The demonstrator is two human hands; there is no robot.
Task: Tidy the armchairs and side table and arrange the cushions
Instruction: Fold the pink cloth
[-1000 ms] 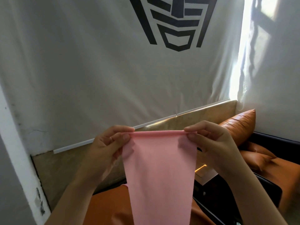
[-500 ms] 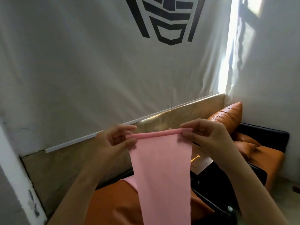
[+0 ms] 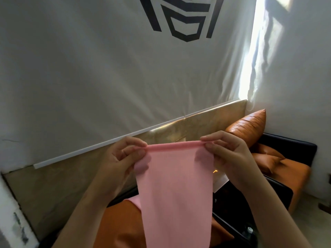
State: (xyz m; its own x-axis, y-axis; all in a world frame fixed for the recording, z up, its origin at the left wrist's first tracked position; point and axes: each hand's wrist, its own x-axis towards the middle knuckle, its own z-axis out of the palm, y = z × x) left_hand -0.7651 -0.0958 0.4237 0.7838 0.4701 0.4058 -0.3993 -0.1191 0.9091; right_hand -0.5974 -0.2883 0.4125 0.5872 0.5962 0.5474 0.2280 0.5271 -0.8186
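A pink cloth point(image 3: 177, 190) hangs in front of me, its top edge rolled or folded over. My left hand point(image 3: 123, 158) pinches the top left corner and my right hand point(image 3: 227, 151) pinches the top right corner. The cloth drops past the frame's lower edge and hides part of the orange armchair point(image 3: 123, 226) below it. A second orange armchair point(image 3: 286, 178) stands at the right with an orange cushion point(image 3: 249, 126) upright against the wall and another orange cushion point(image 3: 266, 158) on its seat. Between the chairs a dark side table point(image 3: 231, 208) is partly hidden.
A white curtain with a black emblem point(image 3: 180, 20) covers the wall ahead. A beige wall panel point(image 3: 59, 183) with a white rail runs behind the chairs. Bright window light falls at the upper right. A small bottle cap point(image 3: 249, 230) shows near the table's lower edge.
The view has shifted a little, so the emblem sits higher and further right. Both hands keep their pinch on the cloth's top edge, which looks slightly more rolled.
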